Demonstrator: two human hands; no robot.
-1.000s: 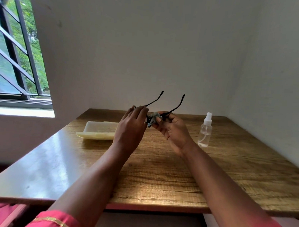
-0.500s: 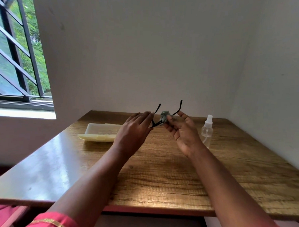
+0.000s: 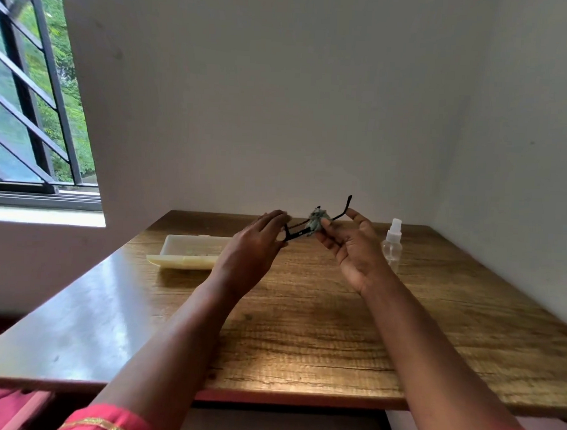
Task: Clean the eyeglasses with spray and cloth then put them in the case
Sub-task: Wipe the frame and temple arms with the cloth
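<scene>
Eyeglasses (image 3: 299,232) hang above the worktop (image 3: 303,329), pinched by the left hand (image 3: 254,249). Right hand (image 3: 352,247) pinches a cloth (image 3: 316,218) on them. Open case (image 3: 189,253) at nine o'clock, spray bottle (image 3: 393,244) at three.

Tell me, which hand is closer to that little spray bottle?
The right hand. It is raised just left of the spray bottle, pinching the cloth. The left hand is farther left, holding the eyeglasses.

On the table (image 3: 302,339), the case (image 3: 189,250) lies left of the raised eyeglasses (image 3: 302,230), the spray bottle (image 3: 392,244) right of them.
</scene>
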